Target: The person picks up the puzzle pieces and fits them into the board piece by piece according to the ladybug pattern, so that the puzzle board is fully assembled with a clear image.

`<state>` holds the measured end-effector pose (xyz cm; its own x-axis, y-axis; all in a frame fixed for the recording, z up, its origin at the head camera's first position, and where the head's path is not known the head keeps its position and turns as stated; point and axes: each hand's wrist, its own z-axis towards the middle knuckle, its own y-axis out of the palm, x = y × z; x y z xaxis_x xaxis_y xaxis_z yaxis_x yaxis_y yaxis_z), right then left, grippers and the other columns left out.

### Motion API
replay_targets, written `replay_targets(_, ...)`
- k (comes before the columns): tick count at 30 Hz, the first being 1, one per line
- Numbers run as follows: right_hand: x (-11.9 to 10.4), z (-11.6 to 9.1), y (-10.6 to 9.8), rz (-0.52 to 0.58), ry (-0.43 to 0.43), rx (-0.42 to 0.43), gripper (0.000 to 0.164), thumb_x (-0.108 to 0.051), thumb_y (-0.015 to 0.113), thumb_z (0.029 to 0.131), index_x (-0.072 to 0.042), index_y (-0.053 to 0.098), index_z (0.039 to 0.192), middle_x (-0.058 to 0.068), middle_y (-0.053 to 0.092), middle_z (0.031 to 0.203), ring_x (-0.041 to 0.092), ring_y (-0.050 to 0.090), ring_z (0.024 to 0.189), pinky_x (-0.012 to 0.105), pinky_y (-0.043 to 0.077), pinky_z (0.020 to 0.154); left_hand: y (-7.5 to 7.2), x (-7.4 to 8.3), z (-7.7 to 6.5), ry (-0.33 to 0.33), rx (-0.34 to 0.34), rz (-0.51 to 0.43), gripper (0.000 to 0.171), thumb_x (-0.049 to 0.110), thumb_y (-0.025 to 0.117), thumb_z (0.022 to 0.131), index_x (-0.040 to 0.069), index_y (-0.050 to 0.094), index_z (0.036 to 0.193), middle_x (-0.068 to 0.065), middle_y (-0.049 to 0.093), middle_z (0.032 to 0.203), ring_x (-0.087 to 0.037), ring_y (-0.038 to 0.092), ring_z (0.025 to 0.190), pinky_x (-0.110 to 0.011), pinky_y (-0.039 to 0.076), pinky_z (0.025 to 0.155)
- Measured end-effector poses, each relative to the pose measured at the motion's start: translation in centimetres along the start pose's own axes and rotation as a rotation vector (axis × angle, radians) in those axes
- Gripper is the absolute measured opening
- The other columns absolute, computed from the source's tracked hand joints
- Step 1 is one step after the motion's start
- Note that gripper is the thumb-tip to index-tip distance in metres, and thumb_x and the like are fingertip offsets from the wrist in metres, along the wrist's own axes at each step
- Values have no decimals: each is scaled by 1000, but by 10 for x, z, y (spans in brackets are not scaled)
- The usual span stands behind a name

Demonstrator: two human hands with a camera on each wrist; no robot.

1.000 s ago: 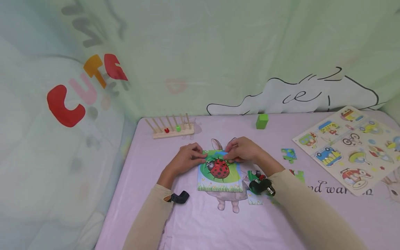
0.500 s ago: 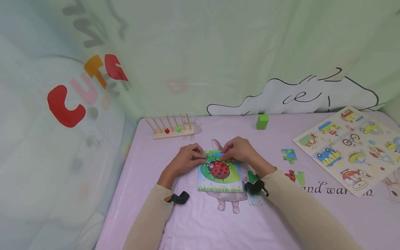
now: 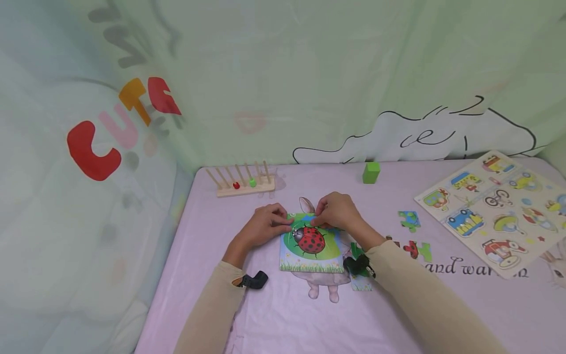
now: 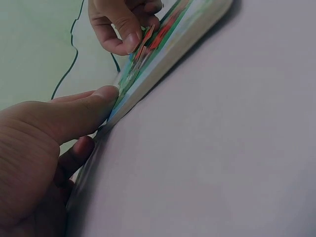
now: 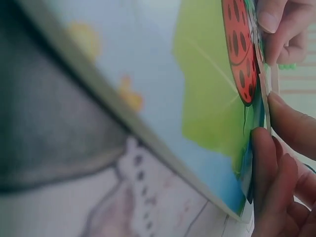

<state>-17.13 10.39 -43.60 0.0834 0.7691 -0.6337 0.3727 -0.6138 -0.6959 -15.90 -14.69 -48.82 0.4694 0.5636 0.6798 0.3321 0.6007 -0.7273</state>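
A square ladybug puzzle board (image 3: 310, 264) lies on the table between both hands. My left hand (image 3: 265, 224) grips its upper left edge, with the thumb (image 4: 101, 98) on the face of the board in the left wrist view. Over the board's upper right part, my right hand (image 3: 338, 212) pinches a thin puzzle piece (image 5: 267, 106) between thumb and fingers. This piece is tilted over the board in the right wrist view and hides part of the ladybug picture there. The head view shows little of it behind the fingers.
Loose puzzle pieces (image 3: 410, 221) lie right of the board, some partly under the right forearm. A vehicle peg puzzle (image 3: 482, 196) is at the far right. A green block (image 3: 371, 172) and a wooden peg rack (image 3: 245, 188) with two beads stand at the back.
My right hand has shifted slightly left along the board's top with the puzzle piece, and its forearm has uncovered more loose pieces. The left hand stays at the upper left edge.
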Motion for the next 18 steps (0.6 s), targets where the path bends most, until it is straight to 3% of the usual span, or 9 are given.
replay_targets(9,0,2,-2,-75,37,7,28,-31,91,76,-10,71,76,1,66,60,13,62,58,29,41,58,1,-2,1,-6,-3,-4,26,23,79,91,16,79,116,5,64,107,-10,56,98,-29,46,86)
replay_targets(18,7,2,-2,2,26,-16,29,-29,91,76,-9,69,76,3,67,61,13,64,56,26,44,58,-1,0,1,-23,-28,10,28,25,77,93,16,77,119,5,63,109,-11,56,100,-30,46,89)
